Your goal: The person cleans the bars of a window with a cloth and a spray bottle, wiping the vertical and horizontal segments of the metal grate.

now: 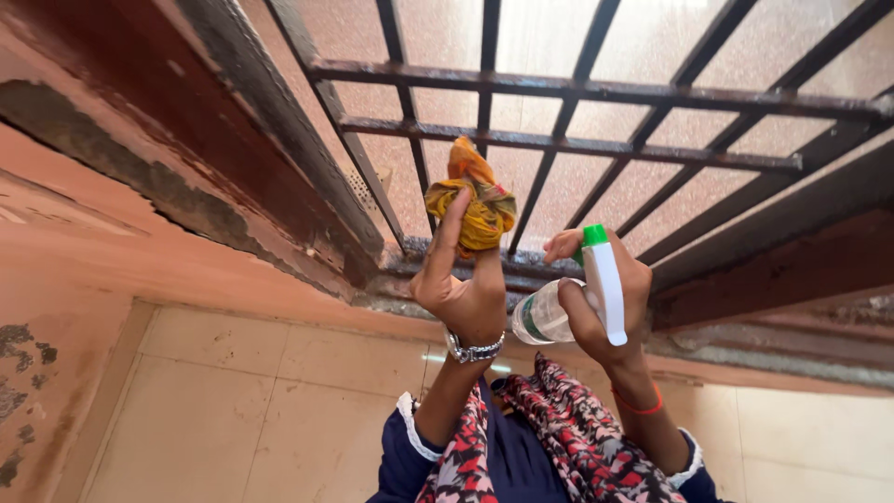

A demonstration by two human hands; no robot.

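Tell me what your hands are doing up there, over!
Left hand fingers bunched round yellow cloth, pressed at window bars. Right hand grips spray bottle, nozzle toward the bars. Nothing between hands and bars.

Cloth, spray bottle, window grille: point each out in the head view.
cloth (477,200), head view, on the yellow-orange bundle above the left hand (461,293).
spray bottle (603,279), head view, on the white trigger head, held in the right hand (610,312).
window grille (596,90), head view, on the upper horizontal bar.
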